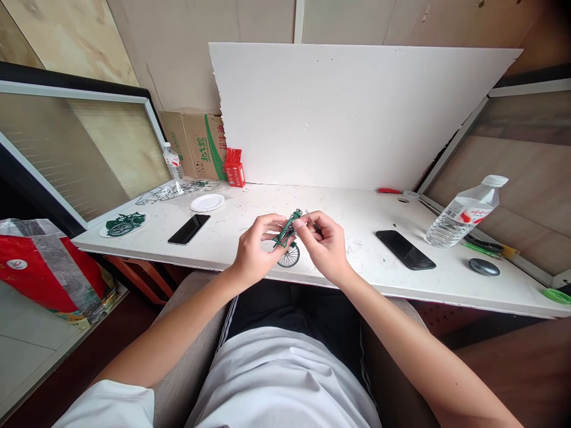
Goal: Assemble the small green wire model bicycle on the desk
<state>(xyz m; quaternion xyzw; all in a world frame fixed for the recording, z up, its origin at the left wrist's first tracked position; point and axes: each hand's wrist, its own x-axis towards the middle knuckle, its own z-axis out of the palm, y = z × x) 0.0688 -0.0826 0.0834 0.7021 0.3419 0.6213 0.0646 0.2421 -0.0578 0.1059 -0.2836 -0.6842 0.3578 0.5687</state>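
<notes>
A seated person is holding a small green model bike (286, 236) just above the near edge of a white table (357, 214), with both hands meeting over it. The left hand (255, 249) is curling around the bike's frame, thumb and fingers closed on it, while one spoked wheel is hanging below the fingers. The right hand (325, 244) is pinching a thin metal tool (311, 219) between thumb and forefinger, its fingertips touching the upper end of the bike; the tool's tip is too small to make out. A black phone (189, 229) is lying on the table to the left of the hands, and a second phone (405, 249) is lying to the right. A white plate (207, 203) is sitting behind the left phone, near a scatter of flat metal parts sheets (173, 190) and a green bike picture (124, 224) at the table's left end. A water bottle (464, 212) is lying tilted at the right, with a dark round lid (484, 267) near it. A small red box (234, 167) and a cardboard carton (196, 145) are standing against the wall beside a large white board (357, 113).
</notes>
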